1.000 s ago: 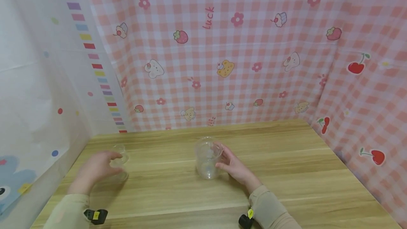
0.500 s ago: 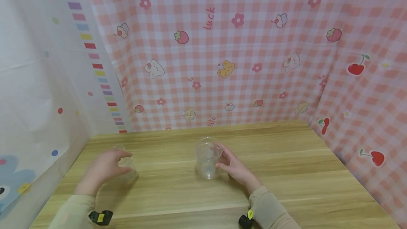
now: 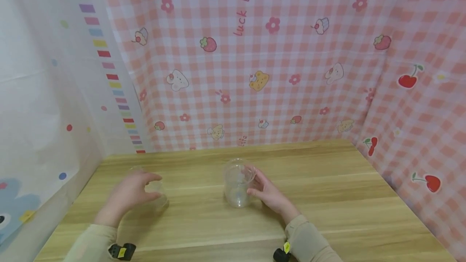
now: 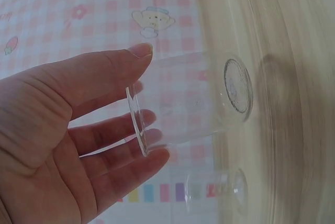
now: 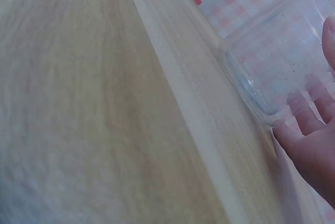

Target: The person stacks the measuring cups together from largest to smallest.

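Note:
My left hand (image 3: 129, 193) holds a clear plastic cup (image 4: 183, 98) near its rim, thumb on one side and fingers on the other. In the head view most of that cup (image 3: 159, 198) hides behind the hand. At the middle of the table, my right hand (image 3: 269, 194) grips the side of a larger clear plastic cup (image 3: 238, 187), which stands upright with its mouth up. Through its transparent wall the fingers (image 5: 306, 111) show in the right wrist view. Behind the left hand stands another small clear cup (image 4: 209, 191), mostly covered by that hand in the head view.
The wood-grain table (image 3: 327, 197) reaches back to a pink checked cloth (image 3: 291, 51). More cloth hangs along the right side, and a white sheet (image 3: 43, 104) along the left. Each wrist carries a small black camera (image 3: 122, 251).
My left hand has moved rightward over the table with the small cup, closer to the large one. The right hand and large cup have kept their place.

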The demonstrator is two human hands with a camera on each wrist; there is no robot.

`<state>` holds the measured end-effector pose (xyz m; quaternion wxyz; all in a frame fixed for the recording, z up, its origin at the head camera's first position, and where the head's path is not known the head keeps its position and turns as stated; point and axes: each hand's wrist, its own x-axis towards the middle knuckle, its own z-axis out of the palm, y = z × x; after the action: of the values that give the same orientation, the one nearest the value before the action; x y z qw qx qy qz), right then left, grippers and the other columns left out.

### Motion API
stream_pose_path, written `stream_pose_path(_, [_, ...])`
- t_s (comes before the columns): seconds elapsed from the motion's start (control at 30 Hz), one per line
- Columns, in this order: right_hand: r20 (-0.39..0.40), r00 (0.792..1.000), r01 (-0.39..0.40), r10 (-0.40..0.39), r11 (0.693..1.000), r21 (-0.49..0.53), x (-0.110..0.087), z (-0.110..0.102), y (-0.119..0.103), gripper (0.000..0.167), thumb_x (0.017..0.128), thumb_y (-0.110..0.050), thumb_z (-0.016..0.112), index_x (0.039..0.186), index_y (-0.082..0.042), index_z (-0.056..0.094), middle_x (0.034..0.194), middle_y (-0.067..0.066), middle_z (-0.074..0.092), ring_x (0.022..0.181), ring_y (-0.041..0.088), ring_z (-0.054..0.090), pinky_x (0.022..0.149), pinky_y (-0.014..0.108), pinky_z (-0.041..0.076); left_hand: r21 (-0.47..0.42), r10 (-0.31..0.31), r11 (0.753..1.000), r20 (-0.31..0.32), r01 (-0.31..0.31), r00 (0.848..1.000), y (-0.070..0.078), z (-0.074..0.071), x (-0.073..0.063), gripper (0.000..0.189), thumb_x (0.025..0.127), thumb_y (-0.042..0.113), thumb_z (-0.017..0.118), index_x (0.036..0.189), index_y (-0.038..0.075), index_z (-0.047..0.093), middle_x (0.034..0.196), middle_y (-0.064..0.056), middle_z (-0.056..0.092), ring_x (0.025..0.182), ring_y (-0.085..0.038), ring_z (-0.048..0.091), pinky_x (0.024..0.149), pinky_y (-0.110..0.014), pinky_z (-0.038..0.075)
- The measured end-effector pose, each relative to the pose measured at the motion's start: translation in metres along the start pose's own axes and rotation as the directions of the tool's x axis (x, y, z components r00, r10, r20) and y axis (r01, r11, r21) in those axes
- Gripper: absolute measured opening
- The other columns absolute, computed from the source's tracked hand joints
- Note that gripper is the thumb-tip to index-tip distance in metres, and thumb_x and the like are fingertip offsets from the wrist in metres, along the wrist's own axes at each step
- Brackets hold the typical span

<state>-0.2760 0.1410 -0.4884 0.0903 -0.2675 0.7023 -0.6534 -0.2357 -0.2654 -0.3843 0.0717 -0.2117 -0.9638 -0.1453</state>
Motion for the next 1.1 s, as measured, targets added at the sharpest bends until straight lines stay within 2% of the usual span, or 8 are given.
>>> stream_pose_path(0.3, [-0.004, 1.0, 0.006, -0.006, 1.0, -0.005, -0.001, 0.0, 0.001, 0.075, 0.096, 0.0, 0.06, 0.157, -0.005, 0.018, 0.158, 0.024, 0.025, 0.144, 0.043, 0.024, 0.115, 0.058, 0.018, -0.026, -0.027, 0.999, 0.014, 0.027, 1.0, 0.012, 0.006, 0.007, 0.048, 0.077, 0.029, 0.084, 0.117, 0.006, 0.071, 0.112, -0.016, 0.068, 0.088, -0.027, 0.065, 0.075, -0.048, 0.054])
stream_pose_path(0.57, [0.0, 1.0, 0.011, -0.011, 1.0, 0.012, -0.001, 0.001, -0.002, 0.075, 0.096, 0.002, 0.059, 0.157, -0.003, 0.016, 0.159, 0.024, 0.023, 0.144, 0.043, 0.023, 0.115, 0.059, 0.018, -0.03, -0.008, 1.0, -0.004, 0.008, 1.0, 0.026, 0.011, 0.014, 0.047, 0.078, 0.03, 0.084, 0.117, 0.008, 0.071, 0.111, -0.014, 0.069, 0.087, -0.025, 0.065, 0.073, -0.045, 0.054])
stream_pose_path(0.77, [-0.012, 1.0, 0.005, -0.005, 1.0, -0.011, -0.001, 0.0, -0.002, 0.074, 0.095, 0.002, 0.059, 0.157, -0.003, 0.018, 0.158, 0.024, 0.024, 0.144, 0.043, 0.023, 0.115, 0.058, 0.018, -0.015, 0.007, 1.0, -0.025, -0.007, 1.0, 0.036, 0.013, 0.02, 0.045, 0.077, 0.03, 0.084, 0.116, 0.01, 0.072, 0.109, -0.012, 0.07, 0.085, -0.024, 0.065, 0.071, -0.043, 0.054])
stream_pose_path(1.1, [-0.005, 1.0, 0.009, -0.009, 1.0, -0.015, -0.001, 0.0, -0.001, 0.073, 0.096, 0.0, 0.06, 0.156, -0.004, 0.019, 0.158, 0.023, 0.025, 0.145, 0.042, 0.022, 0.116, 0.058, 0.017, -0.036, 0.027, 0.999, -0.016, -0.027, 1.0, 0.052, 0.014, 0.027, 0.044, 0.078, 0.033, 0.084, 0.115, 0.011, 0.073, 0.11, -0.009, 0.07, 0.087, -0.022, 0.066, 0.072, -0.042, 0.054])
